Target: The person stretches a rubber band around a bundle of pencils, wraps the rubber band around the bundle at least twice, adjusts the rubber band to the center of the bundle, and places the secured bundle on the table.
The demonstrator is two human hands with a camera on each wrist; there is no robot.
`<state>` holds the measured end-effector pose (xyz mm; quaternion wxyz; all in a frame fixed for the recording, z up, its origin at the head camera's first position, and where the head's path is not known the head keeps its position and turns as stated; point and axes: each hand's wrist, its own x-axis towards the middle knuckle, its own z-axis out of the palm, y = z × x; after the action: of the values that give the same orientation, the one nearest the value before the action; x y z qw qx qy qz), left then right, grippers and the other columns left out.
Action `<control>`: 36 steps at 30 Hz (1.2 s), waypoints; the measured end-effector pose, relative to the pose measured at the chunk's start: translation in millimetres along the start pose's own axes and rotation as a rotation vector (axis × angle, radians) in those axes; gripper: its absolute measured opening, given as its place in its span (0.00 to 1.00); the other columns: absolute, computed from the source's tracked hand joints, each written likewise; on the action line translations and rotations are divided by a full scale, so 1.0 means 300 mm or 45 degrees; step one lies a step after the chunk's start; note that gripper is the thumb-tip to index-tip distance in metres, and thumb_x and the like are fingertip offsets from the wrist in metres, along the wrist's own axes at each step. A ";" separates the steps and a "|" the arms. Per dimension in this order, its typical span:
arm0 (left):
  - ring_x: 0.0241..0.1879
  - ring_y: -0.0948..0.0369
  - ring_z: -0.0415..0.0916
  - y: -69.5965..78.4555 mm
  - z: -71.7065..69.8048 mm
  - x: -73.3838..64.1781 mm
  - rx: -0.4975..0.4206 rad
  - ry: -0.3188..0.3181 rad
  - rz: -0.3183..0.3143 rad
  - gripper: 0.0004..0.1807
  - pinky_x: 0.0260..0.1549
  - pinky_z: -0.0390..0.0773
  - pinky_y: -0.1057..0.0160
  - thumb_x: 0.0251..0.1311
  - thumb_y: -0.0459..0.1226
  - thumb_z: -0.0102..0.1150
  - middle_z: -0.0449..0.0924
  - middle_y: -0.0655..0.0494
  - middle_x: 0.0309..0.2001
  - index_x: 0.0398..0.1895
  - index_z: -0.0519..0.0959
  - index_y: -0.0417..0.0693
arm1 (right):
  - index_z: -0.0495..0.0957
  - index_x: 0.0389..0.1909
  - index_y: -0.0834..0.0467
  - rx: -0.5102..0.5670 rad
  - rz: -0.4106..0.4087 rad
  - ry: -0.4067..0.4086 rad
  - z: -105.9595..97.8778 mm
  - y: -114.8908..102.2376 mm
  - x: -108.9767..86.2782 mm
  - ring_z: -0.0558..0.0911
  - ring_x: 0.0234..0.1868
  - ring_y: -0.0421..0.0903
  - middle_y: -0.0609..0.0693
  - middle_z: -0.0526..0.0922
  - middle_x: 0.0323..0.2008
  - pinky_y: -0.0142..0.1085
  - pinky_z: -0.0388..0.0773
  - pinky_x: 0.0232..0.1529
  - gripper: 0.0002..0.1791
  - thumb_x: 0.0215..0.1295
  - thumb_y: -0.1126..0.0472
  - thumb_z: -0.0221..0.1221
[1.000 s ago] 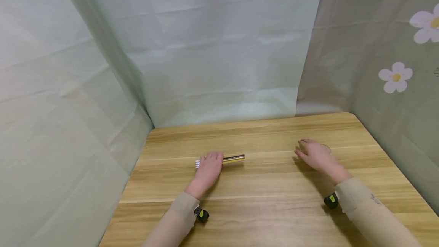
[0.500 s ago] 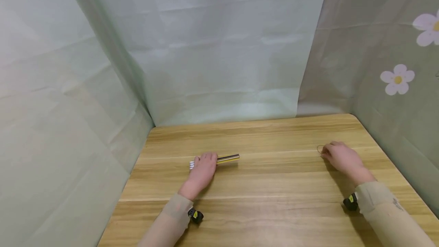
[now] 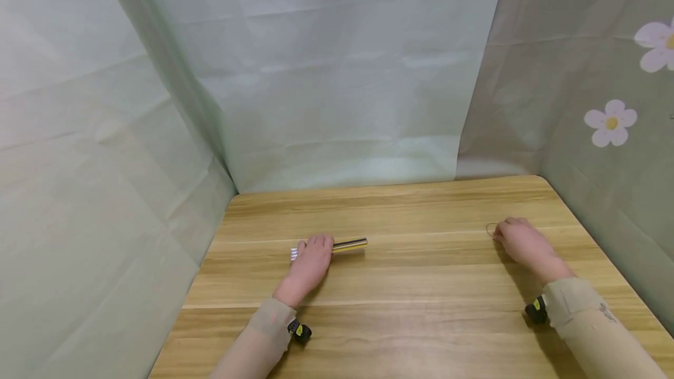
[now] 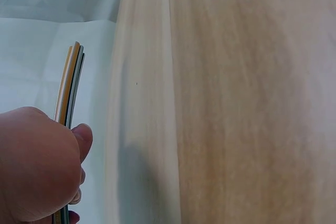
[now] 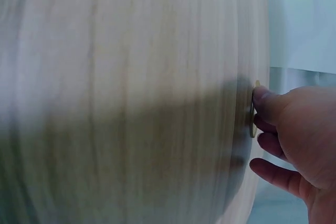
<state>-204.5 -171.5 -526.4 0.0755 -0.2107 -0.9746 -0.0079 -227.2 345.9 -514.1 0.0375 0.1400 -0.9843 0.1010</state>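
Note:
Near the middle left of the table [image 3: 411, 285], my left hand [image 3: 312, 263] grips a bundle of pencils [image 3: 350, 245] in yellow, black and silver. Their silvery ends stick out to the left of the fingers. In the left wrist view, the pencils [image 4: 68, 87] rise out of the curled fist, with the thumb [image 4: 82, 137] against them. Towards the far right, my right hand [image 3: 523, 244] pinches a thin rubber band [image 3: 489, 228] between thumb and fingers. Its loop shows left of the fingertips; the right wrist view has the band [image 5: 253, 125] edge-on beside the thumb.
Pale cloth sheets [image 3: 342, 92] hang behind the table and at both sides. The right sheet carries white flowers [image 3: 611, 123]. Along the back runs the table's edge [image 3: 389, 185]. A black wrist camera [image 3: 537, 310] sits below the right cuff.
My right hand, spread near the band one second ago, has moved right and closed its fingers on the rubber band. The left hand and the pencils have shifted slightly left in view.

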 end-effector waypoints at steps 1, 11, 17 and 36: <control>0.46 0.50 0.74 0.000 0.000 0.001 0.003 0.001 0.005 0.07 0.43 0.69 0.50 0.82 0.37 0.51 0.76 0.48 0.45 0.51 0.71 0.42 | 0.83 0.40 0.65 -0.002 -0.007 0.004 0.003 0.002 0.003 0.80 0.47 0.65 0.59 0.83 0.39 0.62 0.78 0.53 0.04 0.73 0.67 0.62; 0.46 0.50 0.73 0.019 -0.003 -0.016 -0.016 -0.008 0.028 0.06 0.43 0.69 0.49 0.81 0.35 0.52 0.77 0.46 0.45 0.51 0.72 0.41 | 0.78 0.41 0.66 0.271 -0.009 0.098 0.045 -0.058 0.029 0.82 0.39 0.58 0.57 0.82 0.36 0.58 0.79 0.45 0.07 0.79 0.66 0.57; 0.48 0.50 0.74 0.053 0.003 0.003 -0.064 0.007 0.040 0.04 0.43 0.68 0.49 0.81 0.36 0.51 0.78 0.48 0.46 0.49 0.71 0.44 | 0.78 0.50 0.68 0.546 0.045 0.157 0.058 -0.190 0.069 0.83 0.44 0.57 0.60 0.84 0.42 0.57 0.79 0.48 0.11 0.83 0.62 0.54; 0.43 0.54 0.75 0.220 -0.021 0.089 0.006 0.016 0.101 0.08 0.41 0.70 0.54 0.80 0.41 0.56 0.78 0.51 0.43 0.47 0.72 0.46 | 0.80 0.48 0.58 0.899 -0.082 0.101 0.105 -0.534 0.191 0.82 0.45 0.47 0.51 0.85 0.41 0.51 0.81 0.54 0.07 0.82 0.58 0.59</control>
<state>-200.5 -100.8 -517.2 0.0822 -0.2489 -0.9650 -0.0038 -238.1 173.3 -508.7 0.0283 0.1710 -0.8816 0.4390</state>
